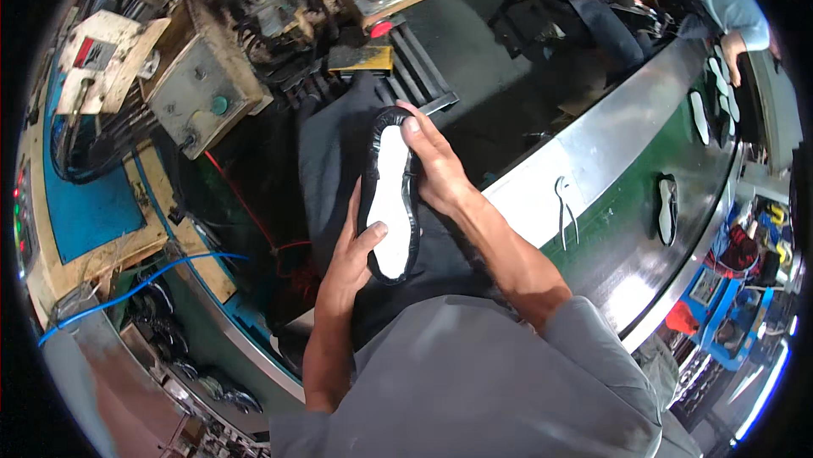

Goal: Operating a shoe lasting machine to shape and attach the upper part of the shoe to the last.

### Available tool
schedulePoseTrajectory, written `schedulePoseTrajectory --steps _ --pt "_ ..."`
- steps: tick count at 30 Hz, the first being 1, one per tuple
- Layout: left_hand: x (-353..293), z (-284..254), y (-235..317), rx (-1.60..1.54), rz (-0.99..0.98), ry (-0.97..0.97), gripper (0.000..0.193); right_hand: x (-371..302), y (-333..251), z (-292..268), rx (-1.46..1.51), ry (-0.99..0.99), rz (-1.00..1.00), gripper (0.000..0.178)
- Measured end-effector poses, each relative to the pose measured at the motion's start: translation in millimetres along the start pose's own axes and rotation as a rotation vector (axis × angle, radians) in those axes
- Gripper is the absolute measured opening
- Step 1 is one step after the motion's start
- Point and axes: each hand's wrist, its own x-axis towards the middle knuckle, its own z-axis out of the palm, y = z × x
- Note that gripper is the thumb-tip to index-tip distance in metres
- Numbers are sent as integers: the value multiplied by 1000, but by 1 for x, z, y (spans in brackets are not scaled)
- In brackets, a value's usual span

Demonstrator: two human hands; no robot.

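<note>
Between my two hands I hold a black shoe upper (394, 195), its white sole side facing up and its black edge wrapped round the rim. My left hand (356, 246) grips the near end from the left, the thumb lying on the white bottom. At the far end my right hand (434, 157) clasps it from the right, thumb pressed on the white surface. The fingers of both hands are mostly hidden beneath it. A pair of pincers (565, 208) lies on the metal ledge to my right, apart from my hands.
A machine with a grey control box (207, 94) stands ahead on the left. On my right, a green conveyor belt (618, 221) carries another shoe upper (667, 208) and several more farther off. A blue tool rack (720, 314) stands beyond. Other people sit at the far right.
</note>
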Motion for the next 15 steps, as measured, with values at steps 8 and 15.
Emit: schedulePoseTrajectory --steps 8,15 --pt "45 50 6 51 -170 -225 92 -109 -14 -292 -1719 963 -279 75" --pt "103 81 -39 226 -314 -379 84 -201 26 -365 -1529 988 -237 56"
